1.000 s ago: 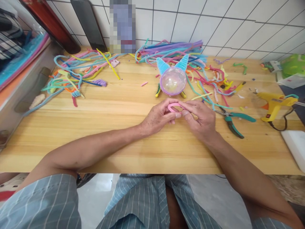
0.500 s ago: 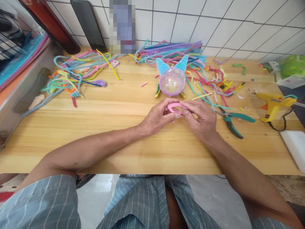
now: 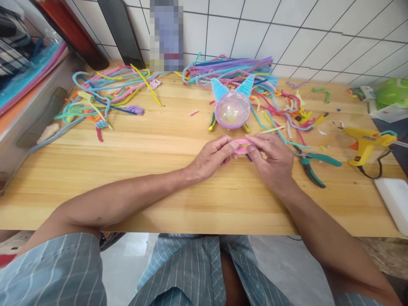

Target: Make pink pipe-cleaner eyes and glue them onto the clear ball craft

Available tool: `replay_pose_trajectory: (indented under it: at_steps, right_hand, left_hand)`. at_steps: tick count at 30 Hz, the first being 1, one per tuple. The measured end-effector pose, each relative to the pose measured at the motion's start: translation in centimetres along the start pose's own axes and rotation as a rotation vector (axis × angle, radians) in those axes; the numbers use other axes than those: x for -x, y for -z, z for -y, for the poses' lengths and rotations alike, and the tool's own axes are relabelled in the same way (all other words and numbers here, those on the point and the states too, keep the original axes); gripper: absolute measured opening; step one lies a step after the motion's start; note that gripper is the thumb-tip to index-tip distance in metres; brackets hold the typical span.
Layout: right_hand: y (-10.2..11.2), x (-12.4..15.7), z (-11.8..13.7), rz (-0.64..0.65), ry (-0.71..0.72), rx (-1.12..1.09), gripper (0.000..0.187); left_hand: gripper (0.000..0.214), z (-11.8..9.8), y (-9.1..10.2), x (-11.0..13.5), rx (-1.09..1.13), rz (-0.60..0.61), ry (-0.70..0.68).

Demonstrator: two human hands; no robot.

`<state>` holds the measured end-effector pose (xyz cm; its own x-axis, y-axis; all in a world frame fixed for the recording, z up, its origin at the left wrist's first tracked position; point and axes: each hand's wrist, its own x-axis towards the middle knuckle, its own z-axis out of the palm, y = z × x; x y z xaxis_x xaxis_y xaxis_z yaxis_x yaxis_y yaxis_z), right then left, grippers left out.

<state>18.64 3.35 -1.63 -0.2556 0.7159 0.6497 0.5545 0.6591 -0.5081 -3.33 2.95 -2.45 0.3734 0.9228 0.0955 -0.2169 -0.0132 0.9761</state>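
A pink pipe cleaner loop (image 3: 242,150) is pinched between my two hands above the table. My left hand (image 3: 212,158) grips its left side, thumb on top. My right hand (image 3: 270,157) holds the right side with thumb and fingertips. Something small and dark blue shows beneath the loop by my right thumb. Just beyond my hands stands a clear ball (image 3: 233,111) with a purple rim and two pointed light-blue ears (image 3: 246,86). Yellow-and-dark handles (image 3: 212,122) poke out from under it.
Teal-handled pliers (image 3: 314,163) and a yellow glue gun (image 3: 366,144) lie to the right. Pipe cleaners are heaped at the left (image 3: 108,100) and along the wall (image 3: 229,68). A white box (image 3: 393,202) sits at the right edge; a storage bin (image 3: 41,119) borders the left.
The pink loop has tilted and looks flatter, shifted slightly right. My left thumb has moved up onto its top. The whole view has shifted slightly.
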Motion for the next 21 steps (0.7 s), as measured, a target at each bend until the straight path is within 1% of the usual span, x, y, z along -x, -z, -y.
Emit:
replay_pose_trajectory:
  at_steps: [3, 5, 9, 13, 16, 19, 21]
  right_hand:
    - [0.17, 0.01, 0.0, 0.041, -0.118, -0.095, 0.032]
    - [0.33, -0.06, -0.02, 0.063, -0.17, -0.16, 0.032]
    - [0.48, -0.27, -0.05, 0.075, -0.319, -0.287, 0.029]
    - [0.24, -0.43, -0.06, 0.068, -0.453, -0.413, 0.027]
    - [0.0, -0.52, 0.01, 0.035, -0.488, -0.446, 0.021]
    - [-0.21, -0.54, 0.11, 0.012, -0.476, -0.463, 0.015]
    - [-0.32, -0.5, 0.13, 0.017, -0.468, -0.457, 0.015]
  left_hand:
    - [0.056, 0.05, 0.13, -0.29, 0.057, -0.002, 0.04]
    - [0.054, 0.08, 0.24, -0.47, 0.094, -0.02, 0.066]
    - [0.053, 0.16, 0.43, -0.64, 0.146, -0.057, 0.087]
    - [0.055, 0.17, 0.5, -0.61, 0.164, -0.063, 0.106]
    - [0.052, 0.05, 0.46, -0.56, 0.188, -0.041, 0.151]
    - [0.046, -0.18, 0.35, -0.53, 0.218, -0.037, 0.208]
    - [0.043, -0.33, 0.27, -0.54, 0.234, -0.047, 0.24]
